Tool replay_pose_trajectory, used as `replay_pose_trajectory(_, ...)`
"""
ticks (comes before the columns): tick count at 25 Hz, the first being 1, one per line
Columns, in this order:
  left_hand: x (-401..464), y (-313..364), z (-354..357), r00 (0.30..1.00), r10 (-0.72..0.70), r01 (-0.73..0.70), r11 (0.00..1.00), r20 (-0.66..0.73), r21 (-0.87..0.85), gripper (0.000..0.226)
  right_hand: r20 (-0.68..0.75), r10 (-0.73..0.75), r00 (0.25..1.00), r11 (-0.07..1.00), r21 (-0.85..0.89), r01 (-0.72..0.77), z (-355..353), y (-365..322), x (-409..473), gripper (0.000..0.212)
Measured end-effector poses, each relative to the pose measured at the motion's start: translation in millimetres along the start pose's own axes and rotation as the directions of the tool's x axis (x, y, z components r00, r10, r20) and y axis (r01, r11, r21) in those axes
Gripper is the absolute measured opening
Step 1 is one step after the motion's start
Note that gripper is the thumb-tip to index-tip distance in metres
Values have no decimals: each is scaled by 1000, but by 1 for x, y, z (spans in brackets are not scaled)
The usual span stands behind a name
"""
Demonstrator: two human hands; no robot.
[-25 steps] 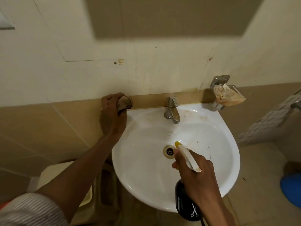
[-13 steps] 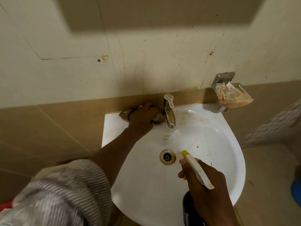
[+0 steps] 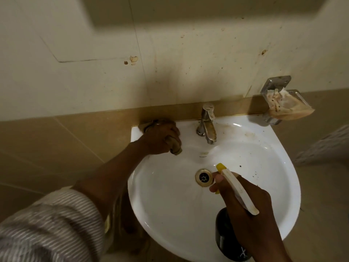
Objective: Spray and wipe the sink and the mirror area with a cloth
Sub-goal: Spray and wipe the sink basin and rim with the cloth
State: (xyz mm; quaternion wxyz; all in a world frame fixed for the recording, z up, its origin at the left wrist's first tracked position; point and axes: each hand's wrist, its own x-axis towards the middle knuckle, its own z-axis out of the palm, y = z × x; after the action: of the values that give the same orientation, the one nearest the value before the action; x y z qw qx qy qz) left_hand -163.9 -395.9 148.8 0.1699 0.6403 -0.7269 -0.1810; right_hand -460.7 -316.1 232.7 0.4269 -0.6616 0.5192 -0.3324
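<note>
My left hand (image 3: 160, 138) is fisted tight around the cloth (image 3: 174, 146), pressing it on the sink (image 3: 264, 148) rim at ten o'clock from the drain (image 3: 204, 177), left of the tap (image 3: 207, 123). My right hand (image 3: 251, 210) is clenched on the bottle (image 3: 233, 188), nozzle over the basin beside the drain.

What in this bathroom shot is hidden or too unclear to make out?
- Head view: most of the cloth is hidden inside the left hand.
- The spray bottle is partly covered by the right hand; its label is unreadable.
- The mirror lies beyond the top edge.
- The small print on the sink is too small to read.
</note>
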Motion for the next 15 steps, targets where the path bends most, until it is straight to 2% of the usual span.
replay_pose_trajectory(3,-26,-13,-17,994,-81,76,994,72,72,32,-18,-20,1000,1000,20,20,1,-4,-7,58)
replay_pose_trajectory(5,-46,-18,-19,991,-109,106,994,74,40,31,-17,-18,1000,998,53,19,2,-7,-12,47)
replay_pose_trajectory(7,-65,-15,-17,991,-127,129,991,44,-42,36,0,-22,1000,996,91,22,4,-8,-17,43)
replay_pose_trajectory(8,-75,-12,-14,995,-95,95,994,8,-53,37,7,-34,999,994,106,33,3,-8,-20,42)
replay_pose_trajectory(11,-107,-1,0,993,-1,2,1000,-115,5,40,20,-69,997,986,153,65,0,-8,-29,41)
replay_pose_trajectory(15,-150,23,19,980,-29,38,998,-197,42,32,25,-98,995,979,184,92,-4,-11,-35,40)
